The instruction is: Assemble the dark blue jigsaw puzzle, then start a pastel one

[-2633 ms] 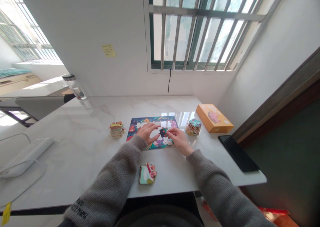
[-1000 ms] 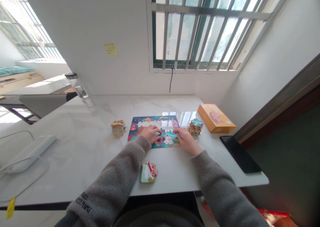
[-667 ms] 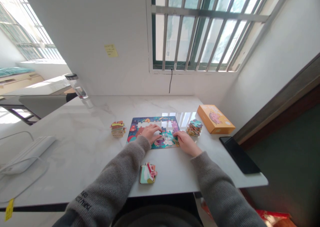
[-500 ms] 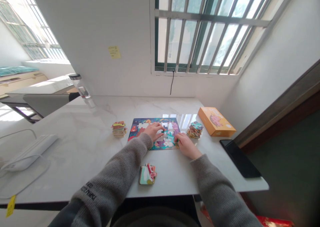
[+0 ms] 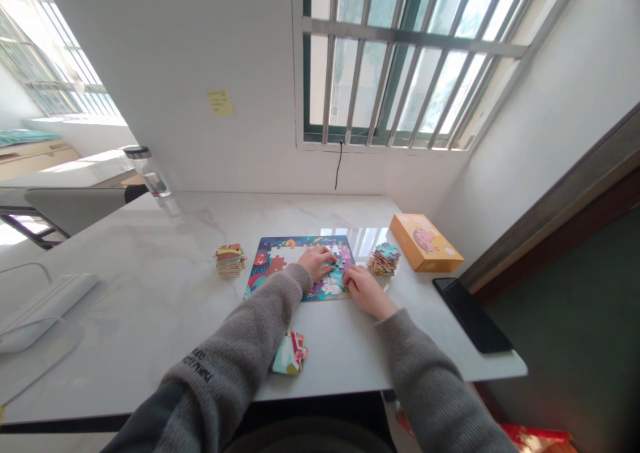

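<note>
A partly filled jigsaw puzzle with a dark, colourful border lies flat on the white table. My left hand reaches over its middle, fingertips bent down on a small teal puzzle piece. At the puzzle's right edge, my right hand rests with curled fingers touching the border; what is under them is hidden. White gaps and a reddish-brown patch show left of my left hand. A few loose pieces lie stacked near my left forearm, which partly covers them.
Stacks of puzzle pieces stand left and right of the puzzle. An orange box and a black phone lie at the right. A clear bottle stands back left, a white power strip at the left edge.
My left hand has moved rightward across the puzzle, closer to my right hand, and uncovers more of its left side. My right hand stays at the right edge. The view has shifted slightly.
</note>
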`<action>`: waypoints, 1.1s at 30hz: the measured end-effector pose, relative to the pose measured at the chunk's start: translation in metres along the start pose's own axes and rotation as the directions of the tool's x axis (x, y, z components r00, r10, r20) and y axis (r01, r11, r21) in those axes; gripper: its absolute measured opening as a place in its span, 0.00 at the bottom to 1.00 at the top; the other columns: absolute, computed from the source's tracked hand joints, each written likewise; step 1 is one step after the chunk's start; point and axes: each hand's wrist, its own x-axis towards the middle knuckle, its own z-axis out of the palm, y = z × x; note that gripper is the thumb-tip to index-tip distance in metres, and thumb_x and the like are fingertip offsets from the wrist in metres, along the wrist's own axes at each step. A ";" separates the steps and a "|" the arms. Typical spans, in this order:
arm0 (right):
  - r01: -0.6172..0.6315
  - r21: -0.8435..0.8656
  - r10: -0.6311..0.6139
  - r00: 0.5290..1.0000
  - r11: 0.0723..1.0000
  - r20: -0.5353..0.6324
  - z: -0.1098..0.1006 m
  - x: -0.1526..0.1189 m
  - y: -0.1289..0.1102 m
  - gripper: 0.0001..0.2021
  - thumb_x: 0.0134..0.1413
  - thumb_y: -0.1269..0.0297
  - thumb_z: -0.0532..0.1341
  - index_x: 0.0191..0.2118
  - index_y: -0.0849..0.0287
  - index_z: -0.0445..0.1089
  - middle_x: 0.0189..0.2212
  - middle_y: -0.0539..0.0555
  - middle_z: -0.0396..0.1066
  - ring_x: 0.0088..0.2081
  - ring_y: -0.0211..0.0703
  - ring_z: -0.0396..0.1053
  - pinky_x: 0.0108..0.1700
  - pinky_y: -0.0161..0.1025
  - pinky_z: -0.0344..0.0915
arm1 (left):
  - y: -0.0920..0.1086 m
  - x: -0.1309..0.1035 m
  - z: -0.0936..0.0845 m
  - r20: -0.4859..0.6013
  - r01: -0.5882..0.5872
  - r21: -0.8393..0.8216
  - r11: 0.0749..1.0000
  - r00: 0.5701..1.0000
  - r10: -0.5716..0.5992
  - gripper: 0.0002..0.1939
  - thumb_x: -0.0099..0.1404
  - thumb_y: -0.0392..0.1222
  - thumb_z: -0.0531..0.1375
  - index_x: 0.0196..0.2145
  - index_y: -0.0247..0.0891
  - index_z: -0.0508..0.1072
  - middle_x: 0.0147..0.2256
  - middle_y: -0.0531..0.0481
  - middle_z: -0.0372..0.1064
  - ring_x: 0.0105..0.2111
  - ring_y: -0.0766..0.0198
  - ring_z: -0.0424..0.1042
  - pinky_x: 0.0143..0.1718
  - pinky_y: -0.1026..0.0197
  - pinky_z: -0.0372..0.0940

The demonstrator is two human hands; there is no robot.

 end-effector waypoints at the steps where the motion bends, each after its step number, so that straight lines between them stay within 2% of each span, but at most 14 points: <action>1: 0.000 0.002 0.000 1.000 1.000 0.002 0.000 0.000 0.000 0.13 0.57 0.81 0.52 0.31 0.57 0.67 0.34 0.53 0.68 0.40 0.46 0.64 0.45 0.40 0.61 | 0.000 0.000 0.002 0.002 0.003 0.004 1.000 1.000 -0.003 0.09 0.65 0.41 0.65 0.44 0.42 0.78 0.44 0.44 0.72 0.47 0.53 0.71 0.53 0.49 0.64; 5: -0.005 0.001 0.005 1.000 1.000 0.006 0.000 0.000 0.000 0.13 0.56 0.82 0.52 0.31 0.57 0.67 0.34 0.53 0.68 0.41 0.46 0.64 0.46 0.40 0.61 | -0.001 -0.002 0.003 -0.001 0.008 0.009 1.000 1.000 -0.008 0.09 0.66 0.42 0.64 0.45 0.42 0.78 0.45 0.44 0.72 0.48 0.52 0.70 0.54 0.48 0.63; 9: -0.014 -0.002 0.014 1.000 1.000 0.013 -0.001 0.000 -0.003 0.13 0.55 0.82 0.52 0.31 0.57 0.67 0.34 0.53 0.69 0.41 0.46 0.64 0.46 0.40 0.60 | -0.002 -0.002 -0.004 -0.031 0.019 0.005 1.000 0.999 -0.019 0.09 0.65 0.41 0.65 0.43 0.41 0.78 0.45 0.44 0.72 0.47 0.53 0.70 0.53 0.49 0.64; 14: -0.015 -0.015 0.016 1.000 1.000 0.020 -0.002 0.001 -0.004 0.13 0.55 0.82 0.53 0.31 0.57 0.67 0.34 0.53 0.69 0.41 0.46 0.64 0.46 0.40 0.60 | -0.011 -0.011 -0.023 -0.030 0.045 0.027 0.999 0.999 -0.044 0.07 0.66 0.40 0.64 0.42 0.41 0.78 0.45 0.44 0.72 0.47 0.53 0.70 0.52 0.50 0.64; 21: -0.007 -0.023 0.007 1.000 1.000 0.028 -0.002 0.000 -0.002 0.12 0.56 0.81 0.52 0.31 0.57 0.67 0.34 0.53 0.69 0.41 0.46 0.64 0.46 0.40 0.60 | -0.025 -0.048 -0.052 0.070 0.154 0.110 0.982 0.984 -0.162 0.07 0.65 0.43 0.64 0.42 0.43 0.77 0.46 0.47 0.73 0.48 0.53 0.69 0.56 0.49 0.61; 24: -0.003 -0.030 0.003 1.000 1.000 0.023 -0.002 0.000 -0.002 0.12 0.57 0.80 0.53 0.31 0.57 0.68 0.34 0.53 0.69 0.40 0.46 0.63 0.45 0.41 0.60 | -0.024 -0.059 -0.052 0.086 0.204 0.137 0.969 0.973 -0.216 0.10 0.64 0.44 0.65 0.43 0.43 0.77 0.45 0.48 0.73 0.49 0.52 0.68 0.56 0.49 0.61; 27: 0.001 -0.039 -0.001 1.000 0.999 0.022 -0.002 0.000 -0.001 0.12 0.57 0.80 0.53 0.32 0.57 0.68 0.34 0.53 0.69 0.40 0.46 0.64 0.45 0.41 0.60 | -0.021 -0.063 -0.046 0.057 0.231 0.151 0.961 0.969 -0.242 0.12 0.63 0.44 0.66 0.45 0.43 0.76 0.46 0.48 0.73 0.50 0.51 0.67 0.55 0.48 0.62; 33: 0.032 -0.087 -0.034 0.999 0.996 -0.016 -0.002 0.000 -0.011 0.12 0.60 0.78 0.52 0.38 0.56 0.70 0.37 0.55 0.70 0.42 0.48 0.65 0.46 0.43 0.62 | -0.020 -0.068 -0.043 0.009 0.179 0.140 0.974 0.983 -0.182 0.12 0.62 0.44 0.66 0.44 0.44 0.76 0.47 0.45 0.71 0.50 0.50 0.67 0.52 0.47 0.65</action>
